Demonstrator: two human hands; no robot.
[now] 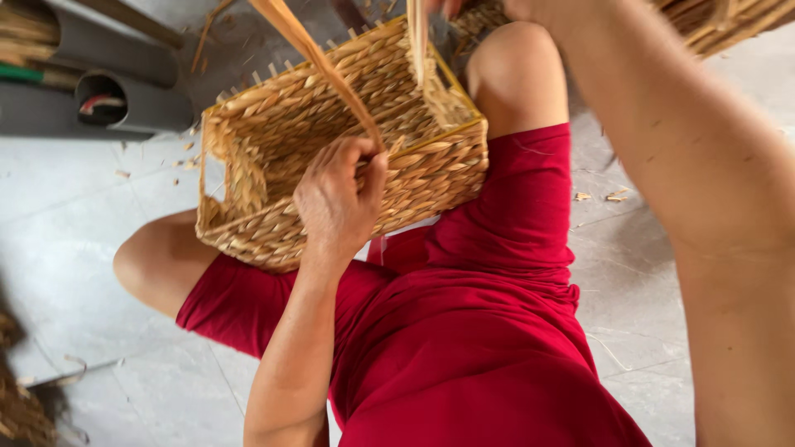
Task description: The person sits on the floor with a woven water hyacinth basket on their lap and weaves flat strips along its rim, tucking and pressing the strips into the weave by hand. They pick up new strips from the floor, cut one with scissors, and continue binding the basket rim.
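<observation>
The woven basket (331, 149) rests on the person's lap. The left hand (339, 199) pinches a flat straw strip (319, 62) at the basket's near rim; whether the right hand (451, 7), above the basket, grips anything cannot be told.

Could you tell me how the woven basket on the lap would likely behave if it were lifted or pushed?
The woven basket is probably light for its size, being empty plaited fibre. Its straight walls suggest it holds shape, perhaps flexing slightly. Tilted across the red shorts, it could slide off if the left hand let go.
</observation>
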